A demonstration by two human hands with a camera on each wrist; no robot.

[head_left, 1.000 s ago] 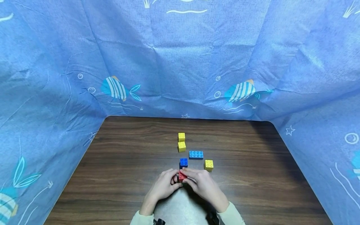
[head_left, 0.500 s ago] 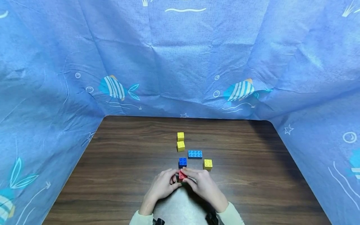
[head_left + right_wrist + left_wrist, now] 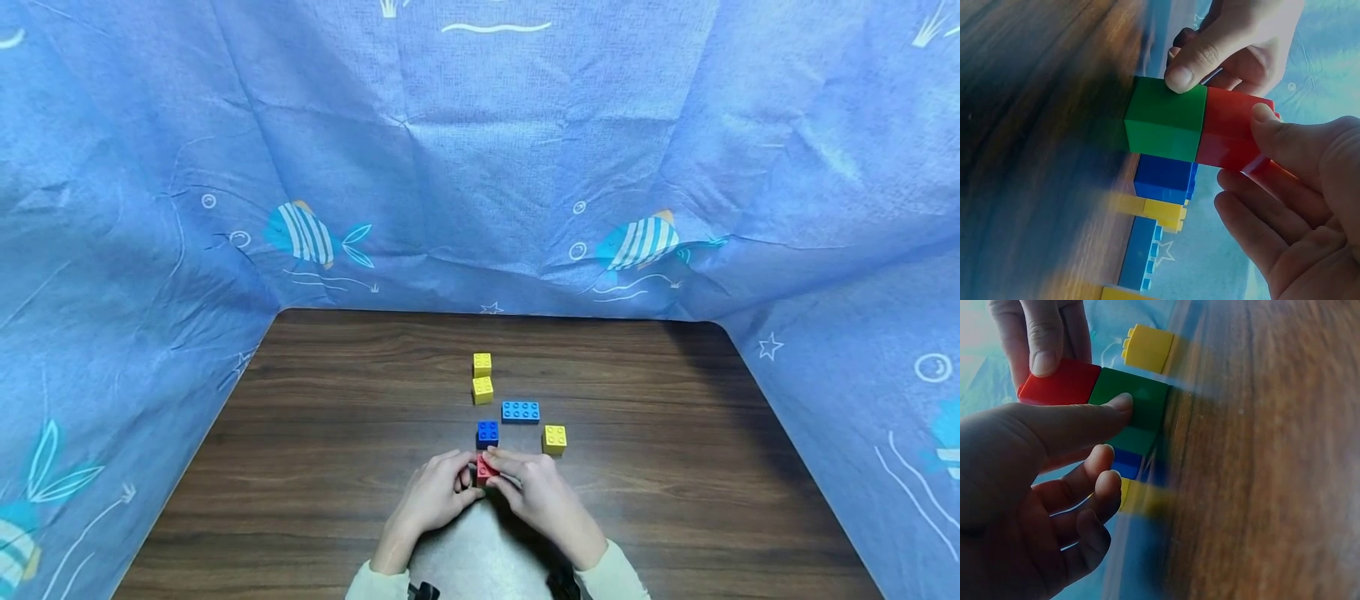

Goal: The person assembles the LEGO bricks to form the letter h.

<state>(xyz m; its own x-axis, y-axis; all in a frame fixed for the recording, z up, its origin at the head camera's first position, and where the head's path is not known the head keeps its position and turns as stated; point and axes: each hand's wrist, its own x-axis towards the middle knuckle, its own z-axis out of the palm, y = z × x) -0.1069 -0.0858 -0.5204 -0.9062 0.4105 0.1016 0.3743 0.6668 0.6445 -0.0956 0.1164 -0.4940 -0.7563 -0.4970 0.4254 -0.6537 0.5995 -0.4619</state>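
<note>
A red toy brick (image 3: 1229,131) sits on top of a green toy brick (image 3: 1166,119), their faces lined up. My left hand (image 3: 433,498) grips the green brick near the table, its thumb flat on the near face in the left wrist view. From the other side, my right hand (image 3: 546,500) pinches the red brick between thumb and fingers. In the head view the green brick is hidden and only part of the red one shows. Just beyond the stack stands a dark blue brick (image 3: 487,433).
A long light blue brick (image 3: 521,412) lies farther back. One yellow brick (image 3: 554,439) is on its right; two more, a nearer yellow brick (image 3: 482,390) and a farther yellow brick (image 3: 482,364), stand behind. A blue fish-print cloth (image 3: 480,183) surrounds the wooden table (image 3: 337,400).
The head view has shifted very slightly. Both hands keep their places on the red and green bricks, and the other bricks have not moved.
</note>
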